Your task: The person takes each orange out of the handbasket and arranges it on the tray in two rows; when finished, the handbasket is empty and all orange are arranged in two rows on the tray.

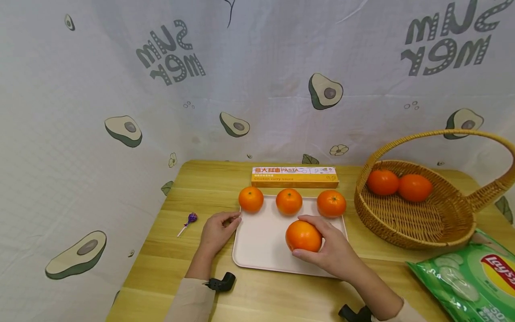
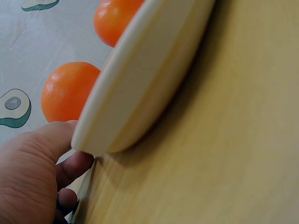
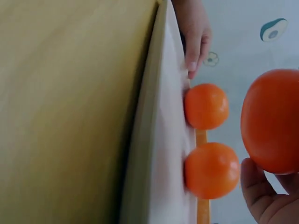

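Above the white tray, my right hand holds an orange between thumb and fingers. The right wrist view shows this held orange raised clear of the tray. At the tray's left side, my left hand pinches the rim; in the left wrist view the thumb lies on the rim with a finger below it. Along the tray's far side sit three more oranges: one at the left corner, a middle orange and one at the right corner.
A pasta box lies behind the tray. To the right stands a wicker basket with a tall handle and two oranges inside. A green chip bag lies in front of it. A purple lollipop is at left.
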Available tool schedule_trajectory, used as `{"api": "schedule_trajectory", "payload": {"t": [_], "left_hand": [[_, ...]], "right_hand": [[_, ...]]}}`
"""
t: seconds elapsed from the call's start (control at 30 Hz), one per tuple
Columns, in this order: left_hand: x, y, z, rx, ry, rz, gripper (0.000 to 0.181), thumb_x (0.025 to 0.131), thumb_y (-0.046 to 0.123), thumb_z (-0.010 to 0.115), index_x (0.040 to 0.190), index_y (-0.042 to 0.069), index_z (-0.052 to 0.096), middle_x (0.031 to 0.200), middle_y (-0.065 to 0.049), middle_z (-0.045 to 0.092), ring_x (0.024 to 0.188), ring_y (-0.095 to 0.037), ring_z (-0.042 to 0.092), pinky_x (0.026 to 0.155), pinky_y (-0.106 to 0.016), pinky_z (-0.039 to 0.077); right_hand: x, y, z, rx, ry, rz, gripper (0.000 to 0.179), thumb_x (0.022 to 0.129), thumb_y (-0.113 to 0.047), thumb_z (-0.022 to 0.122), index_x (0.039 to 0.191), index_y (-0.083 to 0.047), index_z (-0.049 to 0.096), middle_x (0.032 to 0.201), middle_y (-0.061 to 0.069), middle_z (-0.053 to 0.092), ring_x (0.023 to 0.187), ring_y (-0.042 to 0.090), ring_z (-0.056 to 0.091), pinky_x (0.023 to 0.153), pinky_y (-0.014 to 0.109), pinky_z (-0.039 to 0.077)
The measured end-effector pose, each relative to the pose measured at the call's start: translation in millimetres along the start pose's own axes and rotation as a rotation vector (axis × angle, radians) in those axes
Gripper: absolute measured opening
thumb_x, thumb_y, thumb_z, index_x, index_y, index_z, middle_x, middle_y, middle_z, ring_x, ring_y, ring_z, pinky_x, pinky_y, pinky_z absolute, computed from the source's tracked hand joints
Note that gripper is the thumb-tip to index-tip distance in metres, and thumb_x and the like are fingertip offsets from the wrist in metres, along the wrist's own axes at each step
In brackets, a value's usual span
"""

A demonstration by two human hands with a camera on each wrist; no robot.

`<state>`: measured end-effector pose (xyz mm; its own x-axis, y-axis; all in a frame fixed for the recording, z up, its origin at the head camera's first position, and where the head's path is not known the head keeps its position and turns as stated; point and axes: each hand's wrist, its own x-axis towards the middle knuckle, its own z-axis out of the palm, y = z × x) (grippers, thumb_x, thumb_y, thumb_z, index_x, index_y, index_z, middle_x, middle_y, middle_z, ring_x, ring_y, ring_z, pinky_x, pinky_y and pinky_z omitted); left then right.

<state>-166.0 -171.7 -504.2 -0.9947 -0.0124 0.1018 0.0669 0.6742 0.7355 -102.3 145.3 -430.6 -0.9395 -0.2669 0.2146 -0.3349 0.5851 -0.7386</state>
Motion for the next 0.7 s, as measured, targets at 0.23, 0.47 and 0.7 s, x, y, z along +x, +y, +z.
{"api": "schedule_trajectory", "payload": {"t": [0.23, 0.47, 0.7], "left_hand": [[0.9, -1.2, 1.2, 0.001, 0.003, 0.000, 0.023, 0.093, 0.034, 0.075, 0.113, 0.024, 0.080, 0.093, 0.005, 0.072, 0.081, -0.011, 0.056, 0.076, -0.028, 0.048], [0.7, -0.8, 0.3, 0.007, 0.002, -0.003, 0.023, 0.094, 0.034, 0.074, 0.113, 0.024, 0.080, 0.093, 0.005, 0.072, 0.081, -0.011, 0.056, 0.076, -0.028, 0.048], [0.5, 1.0, -0.9, 0.004, 0.002, -0.005, 0.023, 0.094, 0.035, 0.074, 0.113, 0.023, 0.080, 0.093, 0.005, 0.071, 0.081, -0.012, 0.056, 0.075, -0.028, 0.048]], "right_hand": [[2.5, 1.6, 18.7, 0.092, -0.019, 0.016, 0.071, 0.075, -0.034, 0.092, 0.136, -0.027, 0.057, 0.129, -0.004, 0.060, 0.106, 0.013, 0.060, 0.089, 0.034, 0.051], [6.0, -2.3, 31.7, 0.218, -0.068, 0.055, 0.066, 0.081, -0.031, 0.088, 0.139, -0.028, 0.056, 0.129, 0.001, 0.059, 0.106, 0.017, 0.060, 0.087, 0.033, 0.050], [9.0, -5.3, 42.8, 0.258, -0.081, 0.042, 0.043, 0.098, -0.025, 0.069, 0.139, -0.020, 0.056, 0.132, 0.006, 0.058, 0.112, 0.020, 0.060, 0.095, 0.036, 0.052]]}}
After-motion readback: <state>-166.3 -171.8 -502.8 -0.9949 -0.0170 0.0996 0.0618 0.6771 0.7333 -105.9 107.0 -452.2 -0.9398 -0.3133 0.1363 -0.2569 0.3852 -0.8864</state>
